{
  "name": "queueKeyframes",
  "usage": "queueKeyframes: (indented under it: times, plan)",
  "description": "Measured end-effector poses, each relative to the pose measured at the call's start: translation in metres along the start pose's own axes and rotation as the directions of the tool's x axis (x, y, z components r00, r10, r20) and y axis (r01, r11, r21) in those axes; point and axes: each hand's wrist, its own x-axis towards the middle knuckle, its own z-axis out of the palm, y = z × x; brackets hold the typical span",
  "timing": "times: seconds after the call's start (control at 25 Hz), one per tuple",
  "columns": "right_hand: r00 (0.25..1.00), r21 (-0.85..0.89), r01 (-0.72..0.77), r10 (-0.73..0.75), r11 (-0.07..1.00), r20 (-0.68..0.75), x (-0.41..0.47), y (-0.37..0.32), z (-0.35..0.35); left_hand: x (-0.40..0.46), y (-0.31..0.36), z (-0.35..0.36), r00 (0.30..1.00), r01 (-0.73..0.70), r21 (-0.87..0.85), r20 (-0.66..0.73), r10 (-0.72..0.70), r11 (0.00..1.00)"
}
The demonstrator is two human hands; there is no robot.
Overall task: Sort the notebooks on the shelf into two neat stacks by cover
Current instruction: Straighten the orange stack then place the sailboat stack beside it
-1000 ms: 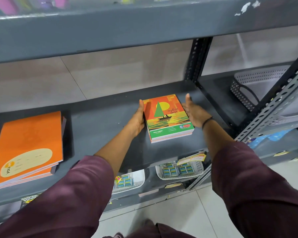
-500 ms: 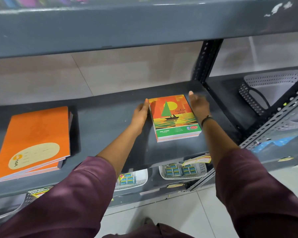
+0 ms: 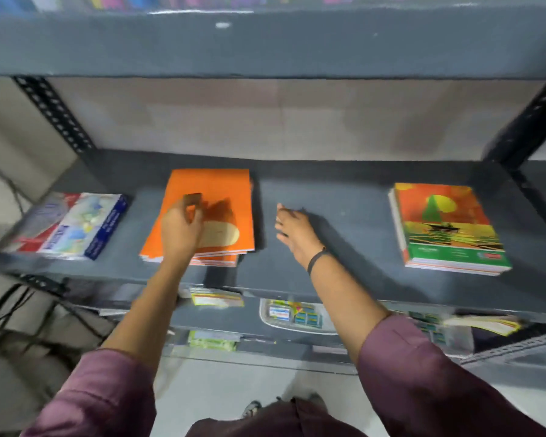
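The orange notebook stack (image 3: 215, 200) is taken as the landmark: it lies flat on the grey shelf (image 3: 328, 197), left of the shelf's middle, with its lower copies slightly fanned out beneath the top cover at the front edge. A cream oval label is seen on that top cover. The left hand (image 3: 181, 230) is held over the stack's left half, fingers curled and blurred by motion; whether the cover is being touched or gripped cannot be told. Just to the right of the stack, the right hand (image 3: 292, 230) is spread open above the bare shelf surface, nothing being held in it, and a dark band is worn on its wrist. Well to the right of the orange stack, near the shelf's right upright, the sailboat notebook stack (image 3: 445, 228) is found, squared up, with a green band along its front edge. To the left of the orange stack, apart from it, a wrapped pack (image 3: 73, 225) printed in red, white and blue is laid at an angle. Below the orange stack, on a lower level, a white tray (image 3: 265, 313) of small boxed items is partly seen. Maroon sleeves (image 3: 429, 380) cover both forearms nearest the camera.
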Motion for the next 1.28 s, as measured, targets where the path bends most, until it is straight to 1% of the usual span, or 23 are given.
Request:
queueKeyframes:
  times: [0.04,0.08,0.12,0.16,0.2,0.24,0.28,0.36,0.4,0.48,0.56,0.64,0.72,0.76,0.8,0.88,1.0,1.12,1.2,1.28]
  plan:
    - [0.999,0.007,-0.023,0.023,1.000,0.031,0.002,0.003,0.016,0.005,-0.024,-0.018,0.993,0.106,0.007,-0.060,-0.106,0.994]
    - [0.998,0.003,-0.035,0.034,0.999,0.045,0.004,0.005,0.028,0.009,-0.040,-0.033,0.975,0.216,-0.028,-0.042,-0.217,0.976]
    - [0.998,-0.004,-0.034,0.034,0.999,0.052,0.008,0.009,0.041,0.016,-0.059,-0.041,0.945,0.326,-0.102,0.049,-0.322,0.940]
    - [0.998,-0.005,-0.032,0.032,0.999,0.058,0.009,0.012,0.050,0.022,-0.072,-0.046,0.904,0.414,-0.163,0.186,-0.384,0.896]
    - [0.998,-0.008,-0.034,0.034,0.999,0.052,0.009,0.013,0.059,0.030,-0.086,-0.049,0.857,0.487,-0.205,0.299,-0.419,0.849]
    - [0.999,-0.005,-0.042,0.042,0.999,0.031,0.007,0.013,0.067,0.035,-0.095,-0.051,0.820,0.532,-0.229,0.379,-0.429,0.815]
    - [0.999,-0.006,-0.045,0.045,0.999,0.014,0.006,0.015,0.071,0.038,-0.098,-0.050,0.806,0.536,-0.255,0.438,-0.398,0.805]
    - [0.998,0.006,-0.055,0.055,0.998,0.044,0.003,0.019,0.079,0.035,-0.087,-0.055,0.815,0.494,-0.291,0.482,-0.320,0.819]
    - [0.995,-0.017,-0.065,0.066,0.998,0.074,0.001,0.021,0.084,0.033,-0.083,-0.058,0.811,0.476,-0.292,0.510,-0.286,0.829]
    - [0.994,-0.105,-0.019,0.030,0.994,0.109,-0.005,0.027,0.091,0.031,-0.082,-0.064,0.771,0.475,-0.296,0.594,-0.230,0.829]
    - [0.989,-0.235,0.057,-0.022,0.970,0.148,-0.009,0.025,0.086,0.033,-0.084,-0.074,0.705,0.450,-0.227,0.684,-0.187,0.864]
    - [0.980,-0.441,0.107,-0.020,0.891,0.197,-0.009,0.018,0.076,0.039,-0.087,-0.085,0.633,0.337,-0.059,0.753,-0.180,0.940]
    - [0.968,-0.624,0.159,0.005,0.766,0.252,-0.011,0.013,0.070,0.040,-0.089,-0.086,0.601,0.189,0.039,0.786,-0.147,0.981]
    - [0.968,-0.665,0.169,0.005,0.727,0.251,-0.012,0.013,0.072,0.041,-0.091,-0.086,0.607,0.142,0.041,0.786,-0.119,0.989]
    - [0.973,-0.682,0.175,-0.018,0.710,0.231,-0.013,0.015,0.075,0.042,-0.095,-0.085,0.629,0.098,0.042,0.771,-0.095,0.994]
    - [0.983,-0.692,0.174,-0.078,0.700,0.168,-0.016,0.022,0.078,0.043,-0.101,-0.083,0.668,0.029,0.057,0.741,-0.062,0.998]
    - [0.985,-0.735,0.172,-0.135,0.655,0.109,-0.021,0.029,0.079,0.040,-0.101,-0.084,0.697,-0.061,0.083,0.717,-0.017,0.995]
    - [0.985,-0.783,0.157,-0.152,0.602,0.080,-0.022,0.026,0.080,0.039,-0.107,-0.086,0.714,-0.034,0.042,0.700,-0.005,0.999]
    - [0.988,-0.794,0.146,-0.134,0.590,0.082,-0.021,0.023,0.079,0.039,-0.109,-0.088,0.716,-0.025,0.025,0.698,0.000,0.999]
    - [0.990,-0.800,0.130,-0.126,0.586,0.068,-0.021,0.022,0.077,0.038,-0.110,-0.090,0.719,0.017,-0.016,0.695,-0.001,1.000]
